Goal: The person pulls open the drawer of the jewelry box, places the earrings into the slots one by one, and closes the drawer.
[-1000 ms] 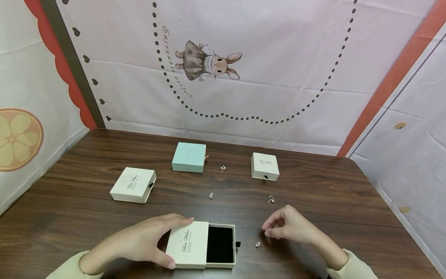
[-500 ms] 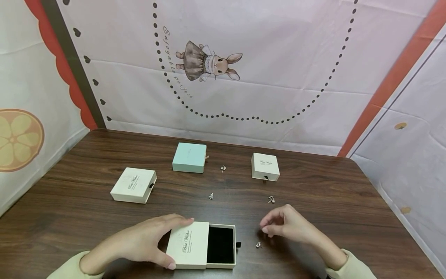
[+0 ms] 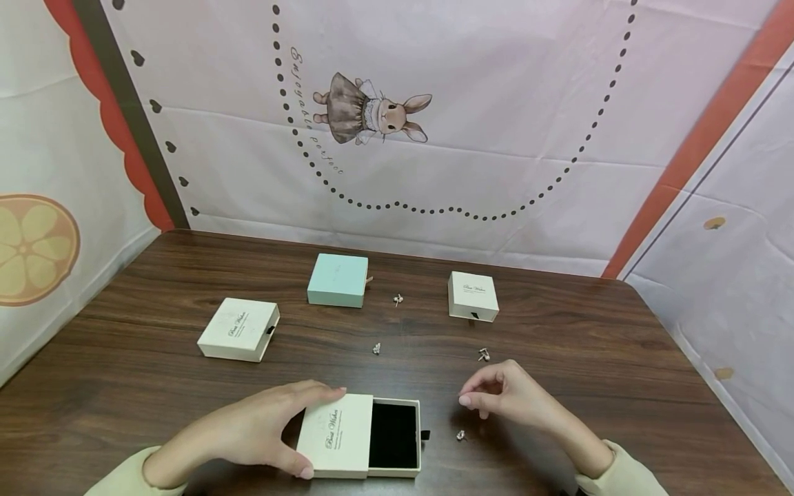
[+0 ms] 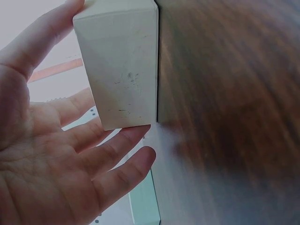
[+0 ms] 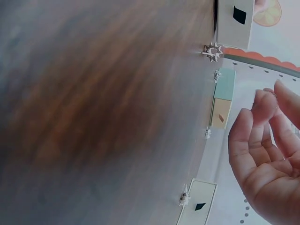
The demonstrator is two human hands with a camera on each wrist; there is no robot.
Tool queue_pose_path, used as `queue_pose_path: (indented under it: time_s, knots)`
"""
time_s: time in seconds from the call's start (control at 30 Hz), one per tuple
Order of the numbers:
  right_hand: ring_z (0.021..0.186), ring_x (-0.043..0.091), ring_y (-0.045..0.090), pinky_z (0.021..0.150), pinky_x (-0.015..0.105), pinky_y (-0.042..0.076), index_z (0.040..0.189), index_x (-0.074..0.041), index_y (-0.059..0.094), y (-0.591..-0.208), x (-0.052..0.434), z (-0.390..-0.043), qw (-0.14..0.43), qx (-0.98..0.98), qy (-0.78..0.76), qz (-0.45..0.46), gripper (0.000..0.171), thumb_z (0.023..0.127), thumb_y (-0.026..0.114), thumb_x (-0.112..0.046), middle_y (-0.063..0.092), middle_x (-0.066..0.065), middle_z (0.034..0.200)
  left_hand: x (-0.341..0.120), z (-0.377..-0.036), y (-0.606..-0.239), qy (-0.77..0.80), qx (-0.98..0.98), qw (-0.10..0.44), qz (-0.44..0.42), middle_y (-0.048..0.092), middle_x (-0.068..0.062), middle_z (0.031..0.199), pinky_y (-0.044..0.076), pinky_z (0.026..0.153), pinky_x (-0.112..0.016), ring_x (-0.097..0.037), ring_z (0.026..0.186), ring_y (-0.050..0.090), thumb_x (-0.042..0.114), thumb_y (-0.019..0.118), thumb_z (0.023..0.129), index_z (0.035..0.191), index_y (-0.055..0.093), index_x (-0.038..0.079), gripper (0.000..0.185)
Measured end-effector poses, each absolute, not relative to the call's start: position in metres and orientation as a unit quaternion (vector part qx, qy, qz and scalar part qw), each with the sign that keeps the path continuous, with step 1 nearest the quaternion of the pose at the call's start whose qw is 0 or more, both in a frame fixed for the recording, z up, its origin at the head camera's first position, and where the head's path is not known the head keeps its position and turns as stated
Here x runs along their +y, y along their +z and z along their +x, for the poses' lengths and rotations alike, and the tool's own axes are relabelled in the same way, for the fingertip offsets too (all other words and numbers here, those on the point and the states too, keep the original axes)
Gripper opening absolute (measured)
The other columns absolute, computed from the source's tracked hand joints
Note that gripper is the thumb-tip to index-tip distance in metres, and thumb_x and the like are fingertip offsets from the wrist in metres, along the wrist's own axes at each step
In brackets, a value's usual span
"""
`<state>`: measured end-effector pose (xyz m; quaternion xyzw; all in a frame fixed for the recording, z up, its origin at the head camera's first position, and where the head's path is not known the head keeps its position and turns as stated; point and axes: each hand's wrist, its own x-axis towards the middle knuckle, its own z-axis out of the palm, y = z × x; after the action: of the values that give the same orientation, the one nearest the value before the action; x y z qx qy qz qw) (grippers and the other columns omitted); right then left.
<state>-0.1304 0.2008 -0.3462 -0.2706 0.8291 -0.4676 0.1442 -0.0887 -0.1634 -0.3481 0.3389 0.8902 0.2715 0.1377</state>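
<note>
My left hand grips the open box; my right hand, fingers loosely curled and empty, has risen toward 12 o'clock from the earring.

A cream drawer-style jewellery box lies flat near the front edge of the dark wooden table, script lettering on its sleeve, its drawer slid out to the right to show a black velvet lining and a small black pull tab. Just right of that tab, a small silver earring lies on the tabletop, apart from the box.
</note>
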Motion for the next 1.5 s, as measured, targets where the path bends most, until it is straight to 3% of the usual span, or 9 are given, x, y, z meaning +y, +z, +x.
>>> queue_pose_path:
  time_s: [0.17,0.37,0.67,0.93,1.5]
  knots:
    - [0.052,0.003,0.053,0.048,0.024,0.046,0.083,0.004,0.069,-0.346,0.198,-0.133,0.144,0.826,-0.473,-0.27,0.018,0.083,0.065,-0.013,0.062,0.004,0.064,-0.164,-0.09,-0.349,0.272,0.889,0.138,0.342,0.046,-0.001,0.132,0.041,0.091,-0.039,-0.02,0.117,0.045,0.051,0.072,0.069,0.138,0.039,0.02,0.083]
    - [0.052,0.003,0.053,0.047,0.02,0.042,0.084,0.003,0.07,-0.345,0.195,-0.132,0.161,0.831,-0.47,-0.252,0.018,0.08,0.07,-0.015,0.064,0.013,0.064,-0.164,-0.088,-0.348,0.271,0.892,0.138,0.335,0.046,0.0,0.132,0.04,0.092,-0.04,-0.019,0.117,0.045,0.051,0.072,0.069,0.138,0.04,0.02,0.082]
    - [0.054,0.004,0.055,0.05,0.025,0.048,0.092,0.007,0.067,-0.346,0.189,-0.133,0.163,0.803,-0.485,-0.305,0.019,0.082,0.065,-0.01,0.066,0.017,0.073,-0.163,-0.087,-0.348,0.27,0.893,0.138,0.332,0.046,0.001,0.132,0.04,0.092,-0.041,-0.019,0.117,0.045,0.051,0.072,0.068,0.138,0.04,0.021,0.082]
    - [0.053,0.004,0.055,0.05,0.023,0.048,0.094,0.01,0.066,-0.346,0.186,-0.133,0.185,0.802,-0.492,-0.283,0.023,0.076,0.07,-0.005,0.065,0.011,0.066,-0.162,-0.088,-0.348,0.27,0.892,0.142,0.332,0.046,0.002,0.132,0.04,0.092,-0.04,-0.018,0.118,0.045,0.051,0.072,0.068,0.138,0.04,0.022,0.082]
    - [0.055,0.002,0.052,0.049,0.018,0.043,0.088,0.006,0.07,-0.34,0.172,-0.133,0.176,0.812,-0.488,-0.268,0.025,0.071,0.076,-0.011,0.063,-0.001,0.063,-0.163,-0.088,-0.348,0.269,0.893,0.137,0.335,0.046,0.0,0.132,0.04,0.092,-0.04,-0.019,0.117,0.046,0.052,0.072,0.068,0.138,0.041,0.02,0.082]
